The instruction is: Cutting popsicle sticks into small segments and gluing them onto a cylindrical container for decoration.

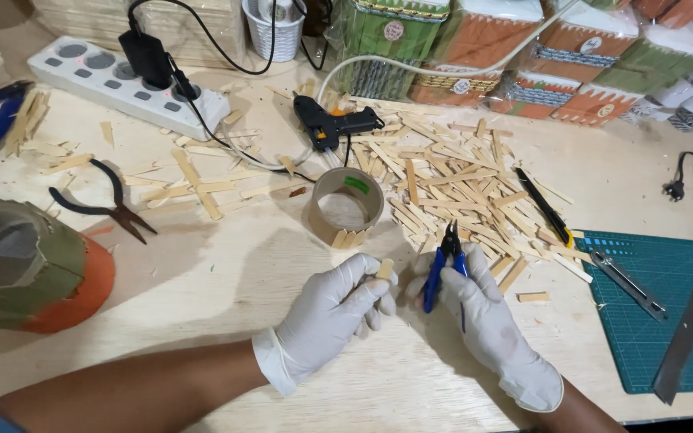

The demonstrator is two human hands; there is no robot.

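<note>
The bench (226, 281) is a pale wooden surface that carries everything in view. Along its far edge stands a row of finished stick-covered boxes (475, 40) in green and orange. A white power strip (122, 80) lies toward the far left corner. At the left edge sits a part-covered round container (34, 269) in orange and green. A green cutting mat (659, 313) with a metal ruler (691, 321) occupies the near right corner.

A loose pile of flat wooden sticks (451, 184) spreads across the centre right of the bench, just beyond both hands. A brown tape roll (346, 204) stands at the pile's left margin, with a black glue gun (334, 122) farther back. Black-handled pliers (102, 204) lie well to the left.

Both gloved hands work close together near the near edge, at the centre. The left hand (330, 317) is closed on a short stick piece (384, 269), pinched at the fingertips. The piece stands roughly upright in view, its long axis running away from the near edge, its free end pointing toward the tape roll. The right hand (483, 321) is clamped on blue-handled cutters (445, 261), whose nose points toward the far edge and into the pile.

The stick piece lies just left of the cutter nose, apart from it. The two long axes run nearly parallel. The right hand is the nearer to the pile.
</note>
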